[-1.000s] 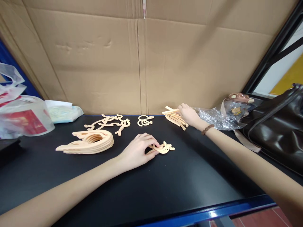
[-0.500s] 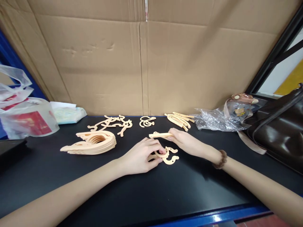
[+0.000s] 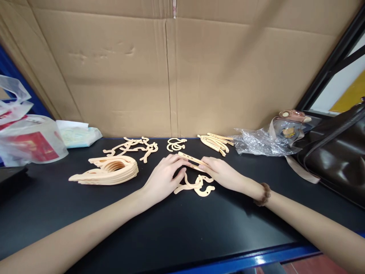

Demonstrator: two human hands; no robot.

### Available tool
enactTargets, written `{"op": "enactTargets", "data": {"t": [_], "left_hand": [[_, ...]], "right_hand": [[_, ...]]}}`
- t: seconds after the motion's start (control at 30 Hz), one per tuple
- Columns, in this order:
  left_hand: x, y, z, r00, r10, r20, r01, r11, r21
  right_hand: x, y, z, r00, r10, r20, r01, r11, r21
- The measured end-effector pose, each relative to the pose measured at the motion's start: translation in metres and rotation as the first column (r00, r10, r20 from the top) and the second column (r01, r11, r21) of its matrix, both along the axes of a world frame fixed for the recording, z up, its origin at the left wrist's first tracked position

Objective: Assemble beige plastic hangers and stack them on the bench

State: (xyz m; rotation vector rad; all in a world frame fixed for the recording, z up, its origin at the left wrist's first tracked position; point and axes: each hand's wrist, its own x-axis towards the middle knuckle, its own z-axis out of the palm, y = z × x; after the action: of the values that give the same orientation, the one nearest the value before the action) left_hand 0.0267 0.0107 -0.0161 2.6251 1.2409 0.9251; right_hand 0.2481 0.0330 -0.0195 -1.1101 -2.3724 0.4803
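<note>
My right hand [image 3: 221,171] grips beige slotted plastic strips that look like folding-hanger arms [image 3: 189,157]; two show, lifted above the table and angled to the left. My left hand [image 3: 165,173] has its fingertips closed on the left end of the lower strip, thumb bent beneath. Just below both hands, loose curved hanger pieces with hook-like ends [image 3: 198,186] lie overlapping on the black table. A neat stack of beige folded hangers [image 3: 119,173] rests to the left of my left hand.
Behind are loose curved pieces [image 3: 137,146], a few hooks [image 3: 176,144] and a pile of straight strips [image 3: 215,143]. Crumpled clear plastic [image 3: 253,142], a bottle [image 3: 288,129] and a dark bag [image 3: 339,156] stand right. Plastic-bagged goods [image 3: 34,140] sit left. Cardboard [image 3: 119,68] walls the back.
My left hand has left the loose curved pieces and moved up to the strips in my right hand. The strips have tilted, and two now show apart.
</note>
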Motion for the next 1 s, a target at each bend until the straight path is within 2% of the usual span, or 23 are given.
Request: {"op": "enactTargets", "data": {"t": [0.13,0.23,0.37,0.57,0.67,0.83,1.0], "left_hand": [[-0.003,0.008,-0.005,0.997,0.056,0.045,-0.052,0.995,-0.088],[-0.004,0.012,-0.008,0.996,0.072,0.048,-0.065,0.988,-0.140],[-0.003,0.012,-0.008,0.997,0.072,0.014,-0.069,0.985,-0.157],[-0.004,0.012,-0.007,0.995,0.095,0.034,-0.087,0.978,-0.190],[-0.006,0.016,-0.009,0.984,0.122,0.127,-0.085,0.961,-0.262],[-0.008,0.023,-0.010,0.954,0.113,0.277,-0.005,0.931,-0.364],[-0.010,0.023,-0.011,0.954,0.159,0.255,-0.073,0.946,-0.316]], "right_hand": [[0.002,0.003,0.002,0.998,0.007,-0.066,-0.009,0.999,-0.035],[0.008,0.012,0.001,0.994,-0.077,-0.076,0.077,0.997,0.003],[0.019,0.026,-0.004,0.986,-0.168,0.007,0.167,0.984,0.067],[0.023,0.033,-0.008,0.993,-0.106,0.045,0.103,0.992,0.067],[0.021,0.031,-0.008,0.997,-0.069,0.023,0.068,0.996,0.051],[0.017,0.028,-0.007,0.997,-0.027,-0.067,0.029,0.999,0.024],[0.020,0.027,-0.003,0.998,0.036,-0.054,-0.032,0.996,0.081]]}}
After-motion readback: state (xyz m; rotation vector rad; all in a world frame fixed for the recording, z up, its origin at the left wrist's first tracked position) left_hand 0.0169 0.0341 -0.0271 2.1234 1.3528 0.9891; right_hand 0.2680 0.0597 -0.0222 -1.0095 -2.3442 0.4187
